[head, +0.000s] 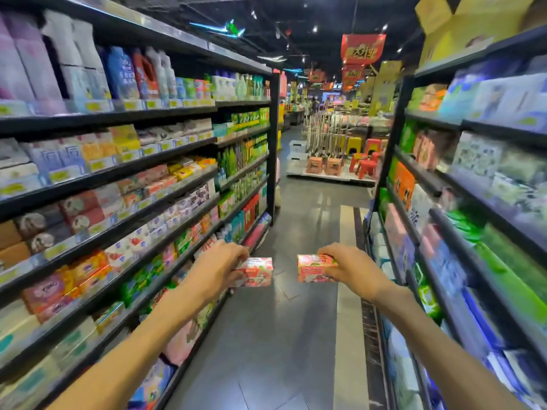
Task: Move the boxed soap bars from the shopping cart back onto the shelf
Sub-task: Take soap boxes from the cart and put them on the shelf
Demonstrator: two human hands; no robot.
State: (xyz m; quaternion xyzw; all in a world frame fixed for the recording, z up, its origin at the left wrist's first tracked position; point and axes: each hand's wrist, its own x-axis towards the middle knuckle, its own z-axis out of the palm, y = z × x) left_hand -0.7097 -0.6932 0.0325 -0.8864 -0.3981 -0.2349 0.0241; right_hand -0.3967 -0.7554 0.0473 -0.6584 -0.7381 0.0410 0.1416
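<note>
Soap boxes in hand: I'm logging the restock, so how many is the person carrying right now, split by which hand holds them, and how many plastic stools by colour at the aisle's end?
Pink soap box in left hand: 1
Pink soap box in right hand: 1
Red stools: 3
Yellow stools: 1
Total: 2 soap boxes, 4 stools

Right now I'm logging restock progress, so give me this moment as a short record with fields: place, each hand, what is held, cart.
place: store aisle, stocked shelves on both sides, left shelf unit
left hand: fingers curled round a pink soap box
right hand: grips a second pink soap box
boxes: held apart over the grey floor, neither on a shelf yet
cart: not in view
</note>
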